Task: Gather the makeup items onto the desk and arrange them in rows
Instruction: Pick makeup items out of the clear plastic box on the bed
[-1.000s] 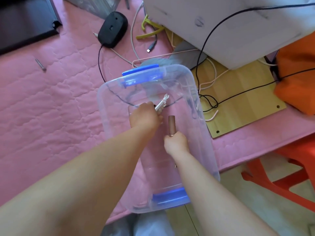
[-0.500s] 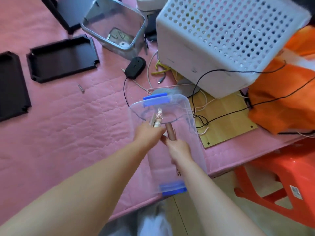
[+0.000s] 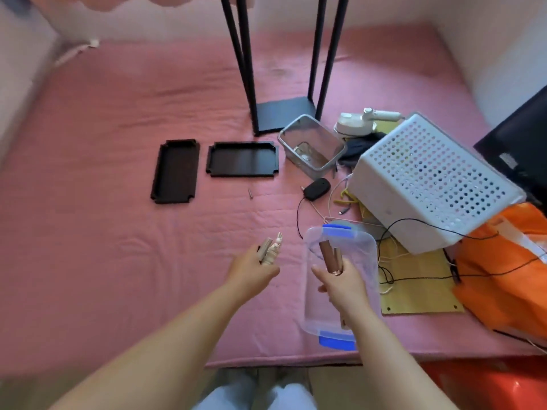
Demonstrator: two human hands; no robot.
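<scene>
Pink quilted surface (image 3: 124, 261): fills most of the view; its near edge runs across the bottom, just ahead of the person's knees; the left and middle stretch lies bare and wide, open room on that side
Black stand (image 3: 281, 113): thin dark legs rise out of the top of the view from a flat base at the far middle
White perforated basket (image 3: 426, 184): tipped on its side at the right, resting over a yellow board (image 3: 414, 294); black and white cables loop around both
Orange bag (image 3: 503, 270): crowds the right edge beside the basket
Clear storage box (image 3: 367, 261): blue latches at its far and near ends; sits near the front edge, right of centre, its right side just beside the yellow board and cables
Two black trays (image 3: 242, 162): flat side by side in the middle distance, well apart from the hands; a small screw-like piece lies just below them
Grey bin (image 3: 310, 145): tilted, between the trays and the basket; a black mouse (image 3: 317, 188) just in front of it
Left hand (image 3: 251, 270): over bare pink surface left of the box, curled round a few small pale makeup sticks (image 3: 270, 250) that poke up from the fist
Right hand (image 3: 340, 281): above the clear box, gripping a rose-gold makeup tube (image 3: 328, 257) that stands upright from the fingers
</scene>
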